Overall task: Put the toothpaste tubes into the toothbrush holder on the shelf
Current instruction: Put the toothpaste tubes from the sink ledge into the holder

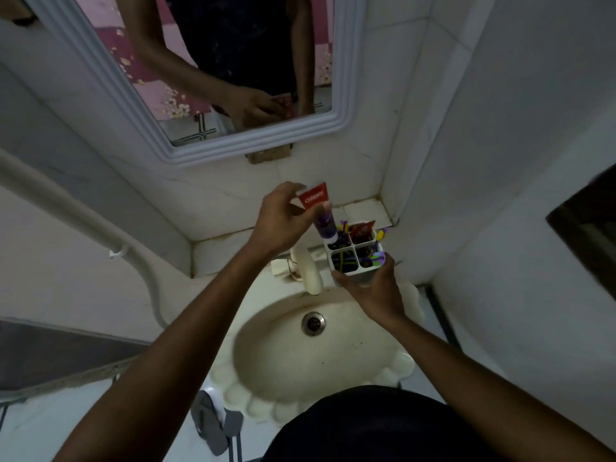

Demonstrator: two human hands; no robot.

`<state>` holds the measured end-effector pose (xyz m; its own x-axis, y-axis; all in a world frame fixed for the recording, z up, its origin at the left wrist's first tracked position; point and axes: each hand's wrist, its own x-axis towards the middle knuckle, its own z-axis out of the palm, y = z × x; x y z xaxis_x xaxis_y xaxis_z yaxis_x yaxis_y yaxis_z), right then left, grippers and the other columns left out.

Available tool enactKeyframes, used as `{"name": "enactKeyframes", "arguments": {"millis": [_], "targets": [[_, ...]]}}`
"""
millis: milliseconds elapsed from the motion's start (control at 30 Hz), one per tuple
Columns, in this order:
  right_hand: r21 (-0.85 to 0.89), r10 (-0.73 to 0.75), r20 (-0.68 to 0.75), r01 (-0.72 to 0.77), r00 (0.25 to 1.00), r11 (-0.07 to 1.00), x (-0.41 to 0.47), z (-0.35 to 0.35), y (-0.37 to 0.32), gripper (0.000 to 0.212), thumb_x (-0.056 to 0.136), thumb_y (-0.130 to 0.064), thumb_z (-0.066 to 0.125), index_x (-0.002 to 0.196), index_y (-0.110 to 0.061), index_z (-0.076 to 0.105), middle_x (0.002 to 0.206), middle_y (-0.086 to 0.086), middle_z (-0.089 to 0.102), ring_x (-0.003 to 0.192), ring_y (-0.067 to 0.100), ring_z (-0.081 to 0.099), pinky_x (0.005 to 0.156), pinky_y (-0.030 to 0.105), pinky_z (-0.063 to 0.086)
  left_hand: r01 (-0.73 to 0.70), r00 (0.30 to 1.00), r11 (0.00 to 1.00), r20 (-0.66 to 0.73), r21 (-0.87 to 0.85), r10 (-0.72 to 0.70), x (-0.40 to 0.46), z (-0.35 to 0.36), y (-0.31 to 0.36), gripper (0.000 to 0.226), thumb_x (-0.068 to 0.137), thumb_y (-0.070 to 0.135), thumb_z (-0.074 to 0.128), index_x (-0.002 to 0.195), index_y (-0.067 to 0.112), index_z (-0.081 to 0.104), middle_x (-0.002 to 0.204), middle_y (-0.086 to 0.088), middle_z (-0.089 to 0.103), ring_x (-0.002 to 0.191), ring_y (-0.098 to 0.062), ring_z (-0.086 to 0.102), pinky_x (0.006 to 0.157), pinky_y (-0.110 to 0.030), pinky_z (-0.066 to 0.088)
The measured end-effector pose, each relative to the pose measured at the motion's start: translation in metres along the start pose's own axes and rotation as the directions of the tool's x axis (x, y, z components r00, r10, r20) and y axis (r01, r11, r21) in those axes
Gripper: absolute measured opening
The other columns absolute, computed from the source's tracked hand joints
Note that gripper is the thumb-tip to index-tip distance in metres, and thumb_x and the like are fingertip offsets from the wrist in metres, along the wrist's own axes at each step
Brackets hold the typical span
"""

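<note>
Pinched light, soft Colgate toothpaste tube [316, 208] at crimped end in left hand [283, 221]; steadied toothbrush holder [355, 253] in right hand [373, 291].

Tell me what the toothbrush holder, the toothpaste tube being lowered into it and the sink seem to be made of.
Toothbrush holder: looks like white moulded plastic, with thin, even divider walls forming four compartments and a smooth matte face. Toothpaste tube: probably flexible laminate or plastic, with a flat crimped end and glossy red and purple print. Sink: likely glazed ceramic, cream, with a soft sheen and a scalloped rim; moulded resin cannot be excluded.
</note>
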<state>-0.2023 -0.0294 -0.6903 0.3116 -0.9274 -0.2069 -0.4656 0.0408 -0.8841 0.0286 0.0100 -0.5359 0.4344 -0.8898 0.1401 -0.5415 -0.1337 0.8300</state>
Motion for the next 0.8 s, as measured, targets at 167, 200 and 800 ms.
{"name": "enactKeyframes", "arguments": {"millis": [167,200,800], "targets": [[-0.031,0.008,-0.007,-0.008,1.000,0.999,0.005,0.000,0.004,0.139,0.052,-0.092,0.093,0.158,-0.025,0.032,0.149,-0.005,0.062,0.136,0.020,0.065,0.107,0.049,0.062,-0.031,0.998,0.990,0.061,0.137,0.023,-0.014,0.025,0.000,0.037,0.092,0.048,0.081,0.109,0.015,0.078,0.102,0.003,0.071,0.088,-0.006,0.072,0.076,-0.029,0.061],[-0.038,0.013,-0.006,-0.013,1.000,0.999,0.005,0.000,0.003,0.143,0.050,-0.093,0.093,0.159,-0.025,0.031,0.151,-0.005,0.061,0.136,0.020,0.065,0.107,0.048,0.062,-0.045,0.997,0.987,0.067,0.154,0.035,-0.017,0.028,0.000,0.037,0.093,0.048,0.080,0.111,0.015,0.079,0.103,0.003,0.072,0.088,-0.005,0.072,0.075,-0.027,0.059],[-0.029,-0.028,-0.004,0.028,1.000,0.999,0.014,0.000,0.011,0.149,0.039,-0.091,0.098,0.155,-0.024,0.031,0.149,-0.001,0.062,0.135,0.022,0.066,0.103,0.049,0.064,-0.086,0.989,0.874,0.148,0.478,0.016,-0.026,0.042,-0.008,0.021,0.100,0.046,0.065,0.104,0.033,0.081,0.106,0.019,0.080,0.105,-0.007,0.073,0.104,-0.047,0.046]]}}
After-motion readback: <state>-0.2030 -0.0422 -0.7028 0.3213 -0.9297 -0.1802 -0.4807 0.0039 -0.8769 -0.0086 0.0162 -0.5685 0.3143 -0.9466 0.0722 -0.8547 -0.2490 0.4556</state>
